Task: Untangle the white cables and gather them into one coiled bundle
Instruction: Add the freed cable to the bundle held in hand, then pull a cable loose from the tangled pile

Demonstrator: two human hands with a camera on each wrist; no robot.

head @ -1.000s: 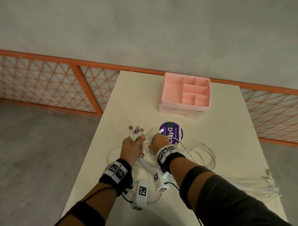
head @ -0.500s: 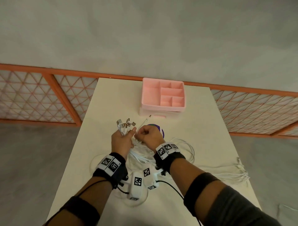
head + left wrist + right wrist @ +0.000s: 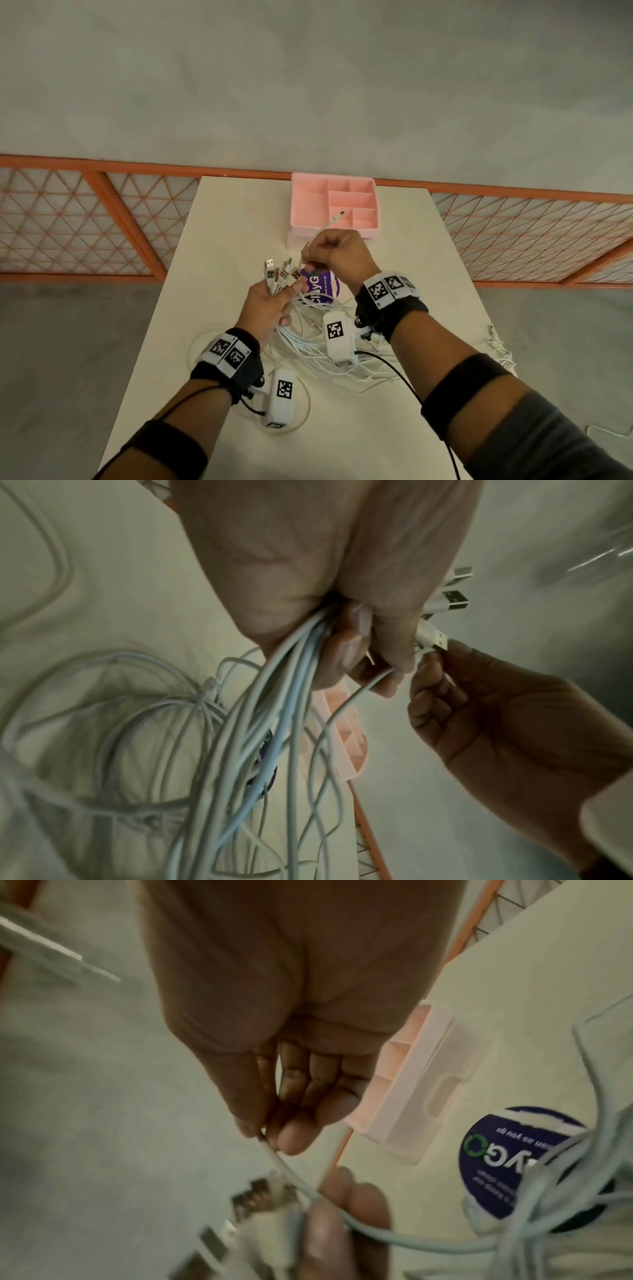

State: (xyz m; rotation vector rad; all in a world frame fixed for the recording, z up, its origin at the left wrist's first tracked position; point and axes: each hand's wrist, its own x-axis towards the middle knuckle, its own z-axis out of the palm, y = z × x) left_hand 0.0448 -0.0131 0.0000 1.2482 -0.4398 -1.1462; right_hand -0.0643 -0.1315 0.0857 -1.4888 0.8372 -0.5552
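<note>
My left hand grips a bunch of white cables just below their USB plugs, which stick up out of the fist. The strands hang down from it into a loose tangle of white cables on the table. My right hand pinches one white cable between thumb and forefinger, right beside the plugs. That cable's free plug end points up over the pink tray. More cable ends trail off at the table's right edge.
A pink compartment tray stands at the far middle of the cream table. A round purple lid lies under the cables, between the hands. An orange lattice railing runs behind the table. The table's left edge is near.
My right hand has risen and drawn a single cable up and away from the bunch; its plug end now stands over the pink tray. The left hand keeps its grip on the plugs.
</note>
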